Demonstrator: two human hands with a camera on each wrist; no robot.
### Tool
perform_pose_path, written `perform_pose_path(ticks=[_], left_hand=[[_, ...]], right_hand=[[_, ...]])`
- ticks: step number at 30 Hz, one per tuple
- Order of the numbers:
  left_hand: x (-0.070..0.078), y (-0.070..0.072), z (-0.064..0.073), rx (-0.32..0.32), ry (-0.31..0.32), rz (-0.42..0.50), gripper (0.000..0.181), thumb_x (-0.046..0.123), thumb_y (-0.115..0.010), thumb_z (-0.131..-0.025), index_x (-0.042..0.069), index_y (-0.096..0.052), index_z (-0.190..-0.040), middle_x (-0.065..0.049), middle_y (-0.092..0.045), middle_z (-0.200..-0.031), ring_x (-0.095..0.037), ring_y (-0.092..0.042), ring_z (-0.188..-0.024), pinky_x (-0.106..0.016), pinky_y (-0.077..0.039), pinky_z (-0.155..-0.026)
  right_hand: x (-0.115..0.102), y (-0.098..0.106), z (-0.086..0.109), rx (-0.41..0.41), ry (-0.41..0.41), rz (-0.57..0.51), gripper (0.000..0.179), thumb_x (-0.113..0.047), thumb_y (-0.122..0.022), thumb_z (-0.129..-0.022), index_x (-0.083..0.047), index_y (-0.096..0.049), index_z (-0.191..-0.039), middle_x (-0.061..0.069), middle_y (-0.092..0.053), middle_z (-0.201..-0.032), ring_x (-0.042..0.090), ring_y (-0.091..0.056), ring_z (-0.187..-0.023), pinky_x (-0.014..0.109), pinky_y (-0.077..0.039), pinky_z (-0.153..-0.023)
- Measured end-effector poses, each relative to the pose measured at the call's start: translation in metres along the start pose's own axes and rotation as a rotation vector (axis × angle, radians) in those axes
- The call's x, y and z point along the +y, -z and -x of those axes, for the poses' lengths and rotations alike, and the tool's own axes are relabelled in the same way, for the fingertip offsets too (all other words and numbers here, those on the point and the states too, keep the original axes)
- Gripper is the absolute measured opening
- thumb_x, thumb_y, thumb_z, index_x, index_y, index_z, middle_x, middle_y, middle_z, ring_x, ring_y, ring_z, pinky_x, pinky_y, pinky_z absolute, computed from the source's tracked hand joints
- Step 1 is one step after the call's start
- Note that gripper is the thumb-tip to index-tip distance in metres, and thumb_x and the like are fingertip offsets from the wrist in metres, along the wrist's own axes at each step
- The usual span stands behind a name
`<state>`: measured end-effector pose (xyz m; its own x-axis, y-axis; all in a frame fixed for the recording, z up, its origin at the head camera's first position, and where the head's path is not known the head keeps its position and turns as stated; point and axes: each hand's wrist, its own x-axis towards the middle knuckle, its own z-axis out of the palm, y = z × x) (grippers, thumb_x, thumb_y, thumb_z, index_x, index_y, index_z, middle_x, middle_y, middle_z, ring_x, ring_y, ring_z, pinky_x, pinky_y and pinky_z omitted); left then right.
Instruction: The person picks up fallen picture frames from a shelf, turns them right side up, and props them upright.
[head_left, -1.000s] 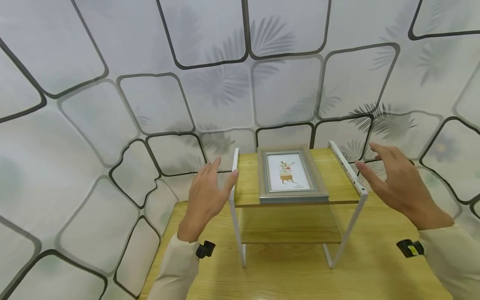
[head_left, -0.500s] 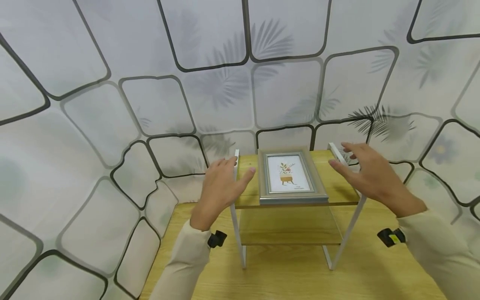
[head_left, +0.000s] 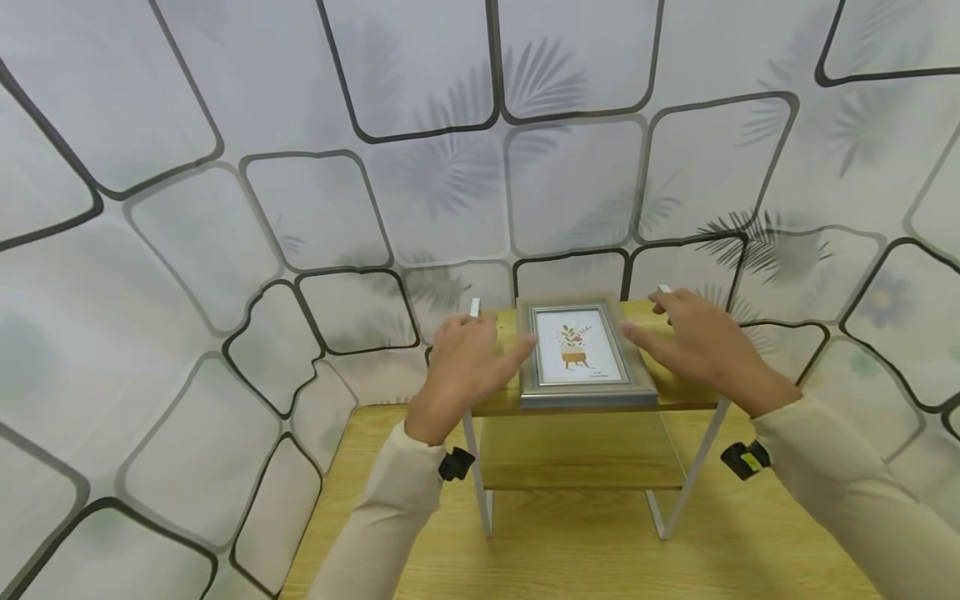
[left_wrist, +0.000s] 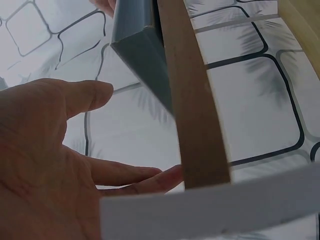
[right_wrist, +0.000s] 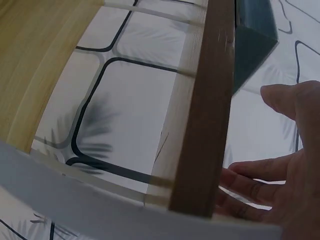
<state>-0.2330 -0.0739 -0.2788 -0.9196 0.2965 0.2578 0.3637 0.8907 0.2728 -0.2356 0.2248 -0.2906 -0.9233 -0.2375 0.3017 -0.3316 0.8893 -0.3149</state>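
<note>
A picture frame (head_left: 577, 392) with a silvery border and a plant print lies face up on the wooden top board (head_left: 504, 407) of a small two-level shelf. My left hand (head_left: 465, 358) hovers at its left side, thumb spread from the fingers. On the other side is my right hand (head_left: 697, 343), thumb pointing inward at the frame. In the left wrist view a gap shows between my thumb (left_wrist: 95, 96) and the frame (left_wrist: 145, 55). The right wrist view likewise shows my thumb (right_wrist: 282, 100) apart from the frame (right_wrist: 255, 45). Neither hand holds anything.
White metal legs (head_left: 480, 479) carry the shelf, with a lower board (head_left: 577, 454) beneath the top. It stands on a wood-grain surface (head_left: 570, 558). Patterned fabric or paper walls (head_left: 442, 200) rise close behind and at the left.
Both hands have moved inward over the top board, the left one rightward and the right one leftward, closing in on the picture frame. The frame and shelf stay put.
</note>
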Motion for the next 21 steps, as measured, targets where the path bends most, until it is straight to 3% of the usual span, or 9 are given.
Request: perform_pose_path(ticks=[3,10,14,18,21], left_hand=[[0.004,-0.001,-0.002,-0.020,-0.009,-0.042,0.056,0.061,-0.048,-0.100,0.012,-0.059,-0.076,-0.002,-0.058,-0.073,-0.036,-0.059,-0.111,-0.048,-0.031,-0.115],[0.008,-0.004,-0.002,-0.077,0.011,-0.097,0.059,0.063,-0.047,-0.100,0.013,-0.056,-0.070,-0.002,-0.055,-0.075,-0.036,-0.054,-0.102,-0.049,-0.033,-0.109],[0.011,-0.006,-0.004,-0.108,0.010,-0.126,0.059,0.060,-0.049,-0.101,0.014,-0.058,-0.066,-0.002,-0.056,-0.075,-0.037,-0.054,-0.106,-0.049,-0.031,-0.111],[0.014,-0.008,-0.007,-0.126,-0.003,-0.146,0.059,0.058,-0.050,-0.101,0.015,-0.059,-0.062,-0.001,-0.059,-0.076,-0.038,-0.054,-0.115,-0.049,-0.031,-0.111],[0.014,-0.009,-0.008,-0.137,0.000,-0.156,0.060,0.057,-0.051,-0.101,0.015,-0.059,-0.059,-0.002,-0.061,-0.078,-0.039,-0.053,-0.120,-0.049,-0.030,-0.113]], right_hand=[[-0.004,-0.002,-0.003,-0.029,0.002,0.001,0.080,-0.057,-0.049,-0.102,0.012,-0.047,-0.142,0.030,-0.061,-0.125,0.048,-0.059,-0.111,0.063,-0.048,-0.089],[-0.013,-0.008,-0.011,-0.039,0.063,0.088,0.074,-0.053,-0.054,-0.101,0.015,-0.057,-0.130,0.027,-0.069,-0.108,0.044,-0.066,-0.098,0.060,-0.050,-0.087],[-0.016,-0.011,-0.013,-0.018,0.106,0.135,0.058,-0.049,-0.060,-0.100,0.008,-0.069,-0.099,0.018,-0.070,-0.085,0.032,-0.066,-0.070,0.050,-0.053,-0.070],[-0.018,-0.012,-0.014,-0.007,0.116,0.109,0.049,-0.046,-0.064,-0.098,-0.009,-0.055,-0.067,0.004,-0.054,-0.059,0.017,-0.046,-0.051,0.033,-0.037,-0.050],[-0.019,-0.014,-0.014,-0.012,0.120,0.096,0.053,-0.046,-0.065,-0.097,-0.014,-0.044,-0.060,-0.002,-0.041,-0.052,0.013,-0.035,-0.047,0.028,-0.026,-0.046]])
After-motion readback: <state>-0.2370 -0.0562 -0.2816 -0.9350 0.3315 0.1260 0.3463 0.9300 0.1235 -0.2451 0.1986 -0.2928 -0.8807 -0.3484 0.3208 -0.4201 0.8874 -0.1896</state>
